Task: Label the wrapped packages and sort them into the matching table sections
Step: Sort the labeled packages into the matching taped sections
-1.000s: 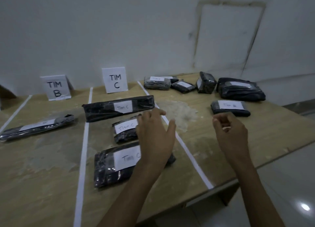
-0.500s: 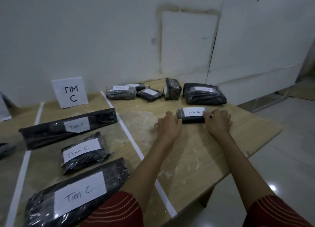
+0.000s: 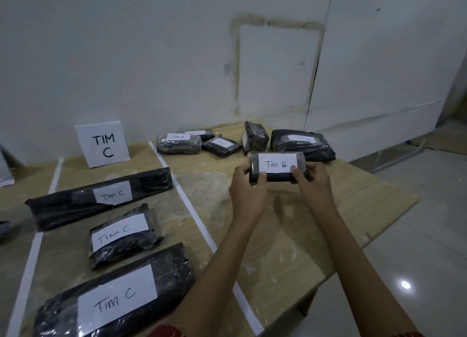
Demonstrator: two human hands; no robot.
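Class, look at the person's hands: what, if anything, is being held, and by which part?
The package labelled Tim B, by its short ends: left-hand grip on the left end, right-hand grip on the right.

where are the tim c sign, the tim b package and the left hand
Tim C sign (image 3: 104, 145): head view, on the card's face.
Tim B package (image 3: 276, 164): head view, on its white label.
left hand (image 3: 249, 189): head view, on its back.

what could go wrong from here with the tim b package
1. The Tim B package is gripped only at its ends by the left hand and right hand; the glossy wrap could slip.
2. Only the TIM C sign is readable nearby, so it might land in the wrong section.
3. Carried left, it could knock the Tim C packages over the white tape line.
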